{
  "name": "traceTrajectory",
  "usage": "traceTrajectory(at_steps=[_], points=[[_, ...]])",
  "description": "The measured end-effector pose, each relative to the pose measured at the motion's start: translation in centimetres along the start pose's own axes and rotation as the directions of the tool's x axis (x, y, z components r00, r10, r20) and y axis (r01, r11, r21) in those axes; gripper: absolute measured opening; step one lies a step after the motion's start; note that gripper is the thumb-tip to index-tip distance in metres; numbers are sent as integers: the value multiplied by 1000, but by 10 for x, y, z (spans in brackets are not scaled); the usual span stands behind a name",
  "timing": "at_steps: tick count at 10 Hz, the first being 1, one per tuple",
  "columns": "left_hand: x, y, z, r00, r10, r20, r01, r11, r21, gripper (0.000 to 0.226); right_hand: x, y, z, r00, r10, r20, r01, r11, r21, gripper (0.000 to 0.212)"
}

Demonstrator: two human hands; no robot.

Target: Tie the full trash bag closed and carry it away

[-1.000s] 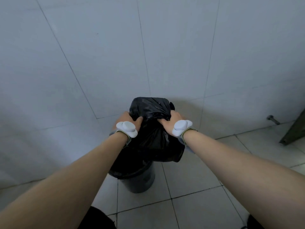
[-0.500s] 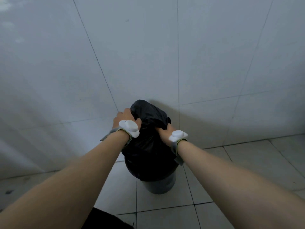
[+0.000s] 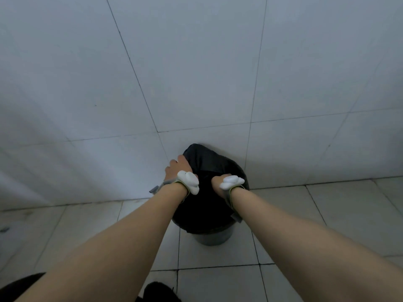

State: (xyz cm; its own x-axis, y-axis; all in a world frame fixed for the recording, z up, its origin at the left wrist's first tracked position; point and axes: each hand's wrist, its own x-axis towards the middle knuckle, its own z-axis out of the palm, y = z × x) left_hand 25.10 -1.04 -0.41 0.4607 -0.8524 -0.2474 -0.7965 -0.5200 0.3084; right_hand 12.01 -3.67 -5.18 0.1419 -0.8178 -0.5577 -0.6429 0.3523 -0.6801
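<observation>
A full black trash bag (image 3: 214,163) bulges out of a small grey bin (image 3: 212,237) that stands on the floor against the wall. My left hand (image 3: 175,168) grips the bag's upper left side, with the fingers wrapped over the plastic. On the right side of the bag's top, my right hand (image 3: 218,184) is closed on a fold of plastic. Both wrists carry white devices on straps, which hide part of each hand. The bag's mouth is hidden behind my hands.
A white tiled wall (image 3: 196,73) rises right behind the bin. Light floor tiles (image 3: 327,214) spread around it. A dark shoe tip (image 3: 160,290) shows at the bottom edge, and dark clothing (image 3: 19,286) fills the lower left corner.
The view has swung so the bin sits lower and further right. The bag's top has been pushed down and flattened, and both hands have dropped with it while keeping their grip.
</observation>
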Motion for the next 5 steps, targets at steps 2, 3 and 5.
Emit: traceTrajectory(at_steps=[2, 3, 5], points=[[-5, -15, 16, 994, 1, 108, -3, 1000, 21, 49, -6, 5, -3, 1000, -17, 3, 18, 997, -76, 49], [-8, -17, 16, 984, 14, 177, -23, 999, 49, 17, -19, 5, -11, 999, -43, 5, 43, 990, -138, 47], [-44, 7, -22, 981, 184, 63, -188, 980, 62, 15, -55, -8, -39, 982, -182, -53, 164, 956, -244, 55]])
